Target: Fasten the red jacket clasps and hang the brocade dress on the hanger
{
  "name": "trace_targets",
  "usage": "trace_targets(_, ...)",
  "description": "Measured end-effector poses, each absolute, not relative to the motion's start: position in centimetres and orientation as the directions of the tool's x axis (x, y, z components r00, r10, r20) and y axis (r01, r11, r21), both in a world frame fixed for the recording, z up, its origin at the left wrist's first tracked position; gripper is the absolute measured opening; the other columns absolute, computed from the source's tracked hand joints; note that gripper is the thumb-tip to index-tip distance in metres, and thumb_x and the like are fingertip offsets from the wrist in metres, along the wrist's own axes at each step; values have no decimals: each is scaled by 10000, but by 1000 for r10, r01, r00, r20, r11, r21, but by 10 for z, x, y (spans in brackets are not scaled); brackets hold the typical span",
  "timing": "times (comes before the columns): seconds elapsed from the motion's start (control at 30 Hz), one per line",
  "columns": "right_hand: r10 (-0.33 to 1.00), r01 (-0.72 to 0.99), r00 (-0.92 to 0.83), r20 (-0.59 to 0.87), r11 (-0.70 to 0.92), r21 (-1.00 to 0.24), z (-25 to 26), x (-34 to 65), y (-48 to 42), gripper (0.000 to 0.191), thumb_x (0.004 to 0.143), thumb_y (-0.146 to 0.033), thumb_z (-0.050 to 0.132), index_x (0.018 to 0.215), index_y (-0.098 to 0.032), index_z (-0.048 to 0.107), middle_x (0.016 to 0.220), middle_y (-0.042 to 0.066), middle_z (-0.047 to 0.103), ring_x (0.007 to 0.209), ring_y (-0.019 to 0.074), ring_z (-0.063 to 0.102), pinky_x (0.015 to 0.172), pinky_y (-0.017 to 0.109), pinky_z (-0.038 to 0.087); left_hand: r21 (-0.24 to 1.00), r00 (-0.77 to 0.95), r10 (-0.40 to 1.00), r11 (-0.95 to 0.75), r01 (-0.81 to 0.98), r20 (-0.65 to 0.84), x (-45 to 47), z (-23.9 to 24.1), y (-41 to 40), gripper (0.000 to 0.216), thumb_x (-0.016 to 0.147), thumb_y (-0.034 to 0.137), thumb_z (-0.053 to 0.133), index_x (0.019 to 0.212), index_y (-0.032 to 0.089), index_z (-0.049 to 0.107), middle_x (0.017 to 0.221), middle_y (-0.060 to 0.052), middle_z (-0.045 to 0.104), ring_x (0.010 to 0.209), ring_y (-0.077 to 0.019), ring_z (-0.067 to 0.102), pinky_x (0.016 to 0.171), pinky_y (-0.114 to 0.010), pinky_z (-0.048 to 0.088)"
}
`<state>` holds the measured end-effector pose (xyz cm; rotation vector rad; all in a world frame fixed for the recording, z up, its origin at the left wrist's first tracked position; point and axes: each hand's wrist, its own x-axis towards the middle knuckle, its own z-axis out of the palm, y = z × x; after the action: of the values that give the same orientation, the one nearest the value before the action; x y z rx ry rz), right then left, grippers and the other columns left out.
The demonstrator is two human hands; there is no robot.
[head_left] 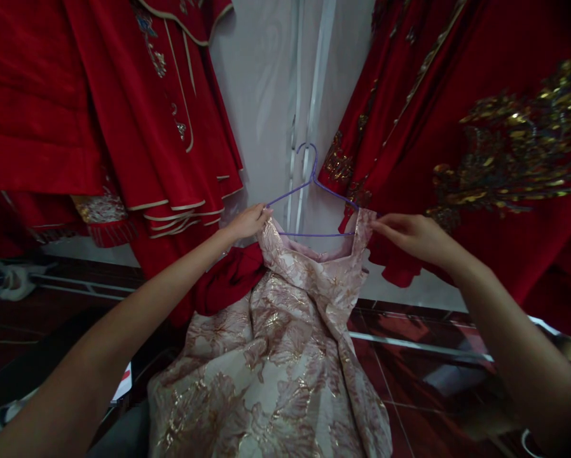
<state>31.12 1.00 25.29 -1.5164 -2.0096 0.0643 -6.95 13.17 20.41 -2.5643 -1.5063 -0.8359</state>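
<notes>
A pale pink brocade dress [295, 343] with gold floral patterning hangs from a thin purple hanger [313, 181] in the middle of the view. My left hand [248, 222] pinches the dress's left shoulder strap where it meets the hanger's end. On the other side, my right hand [409, 232] has its thumb and fingers closed at the outer edge of the right strap. The hanger's hook points up in front of the pale wall. Dark red cloth [228, 280] lies against the dress below my left hand.
Red garments with cream trim [171, 127] hang at the left. A red garment with gold sequins [519, 146] hangs close on the right. Metal rails [419, 345] run low over the dark red tiled floor [400, 388]. Behind stands a pale wall [261, 83] with vertical metal strips.
</notes>
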Motion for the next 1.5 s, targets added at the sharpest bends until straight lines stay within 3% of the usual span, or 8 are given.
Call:
trace_targets(0.2, 847, 841, -146, 511, 378, -387, 251, 297, 62, 424, 840, -381, 491, 1208, -176, 539, 1171, 94, 614, 1016, 235, 600, 911, 386, 460, 213, 414, 705, -618, 757, 576, -70, 195, 132, 411, 930, 459, 237, 938, 164, 524, 849, -75, 572, 835, -189, 563, 789, -310, 421)
trace_targets(0.43, 814, 923, -110, 571, 296, -245, 225, 322, 101, 324, 868, -327, 414, 1026, -141, 627, 1008, 125, 657, 945, 249, 601, 868, 389, 444, 270, 444, 668, -689, 673, 597, -86, 200, 122, 414, 932, 436, 262, 773, 174, 539, 638, 5, 515, 621, -127, 489, 608, -226, 351)
trace_targets(0.6, 833, 843, -97, 545, 360, -400, 231, 337, 74, 298, 830, -444, 506, 968, -222, 650, 936, 45, 692, 819, 192, 623, 751, 301, 460, 373, 342, 724, -631, 680, 599, -107, 195, 119, 446, 915, 459, 268, 799, 156, 574, 620, 9, 522, 607, -125, 477, 579, -216, 339)
trace_targets(0.8, 792, 824, 89, 604, 282, -492, 227, 347, 49, 302, 828, -416, 517, 964, -191, 667, 988, 127, 689, 845, 205, 626, 701, 277, 430, 427, 241, 822, -491, 759, 517, -135, 165, 100, 479, 903, 471, 276, 761, 146, 598, 593, -4, 559, 560, -131, 474, 530, -220, 316)
trace_targets(0.97, 872, 899, 186, 453, 35, -437, 201, 356, 29, 250, 809, -424, 518, 854, -222, 660, 858, 133, 698, 734, 255, 631, 654, 344, 424, 289, 354, 838, -490, 822, 416, -129, 155, 66, 441, 910, 455, 300, 720, 179, 586, 603, -20, 587, 566, -149, 536, 538, -240, 331)
trace_targets(1.13, 920, 814, -222, 322, 357, -459, 202, 337, -6, 250, 839, -458, 466, 833, -244, 595, 815, 63, 681, 719, 217, 627, 672, 324, 473, 74, 573, 646, -693, 717, 504, -77, 185, 44, 399, 934, 406, 277, 864, 192, 606, 864, -71, 642, 860, -186, 591, 780, -291, 431)
trace_targets(1.3, 769, 792, -463, 440, 582, -184, 233, 282, -34, 218, 873, -376, 422, 886, -225, 579, 1030, 73, 660, 965, 232, 610, 890, 403, 447, -40, 710, 437, -837, 546, 552, -10, 198, 62, 364, 931, 359, 324, 925, 174, 639, 1195, -93, 585, 1144, -197, 494, 1022, -370, 335)
trace_targets(1.5, 584, 833, -456, 671, 546, 92, 243, 307, 5, 190, 862, -307, 423, 908, -210, 580, 1204, 65, 607, 1261, 279, 431, 1090, 592, 63, -16, 705, 470, -826, 563, 531, 24, 153, 77, 316, 900, 366, 415, 874, 201, 683, 1337, -74, 490, 1239, -216, 421, 1086, -459, 208)
